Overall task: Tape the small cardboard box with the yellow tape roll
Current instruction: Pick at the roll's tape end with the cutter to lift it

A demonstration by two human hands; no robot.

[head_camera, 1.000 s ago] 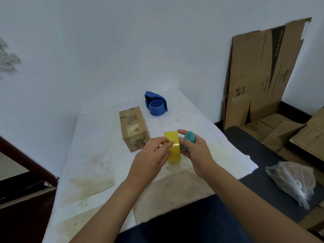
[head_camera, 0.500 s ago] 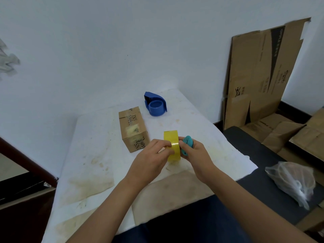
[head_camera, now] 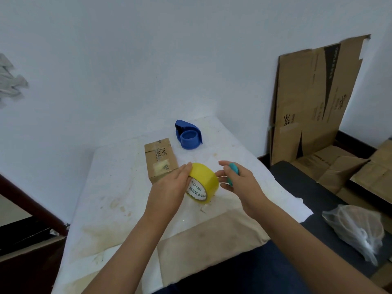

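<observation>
The yellow tape roll (head_camera: 204,176) is held just above the white table (head_camera: 114,187), tilted so its printed white core faces me. My left hand (head_camera: 169,192) grips it from the left, fingers over its rim. My right hand (head_camera: 244,183) is just right of the roll, holding a small teal cutter (head_camera: 233,169), with its fingertips at the roll's edge. The small cardboard box (head_camera: 161,160) lies on the table right behind my left hand, its top showing print and old tape patches.
A blue tape dispenser (head_camera: 188,137) sits behind the box near the wall. Flattened cardboard sheets (head_camera: 314,98) lean against the wall at the right, above more cardboard on the floor. A clear plastic bag (head_camera: 358,232) lies on the dark surface to the right.
The roll has turned from edge-on to showing its printed core. My right hand has drawn slightly away to the right, and both hands have shifted a little toward the box.
</observation>
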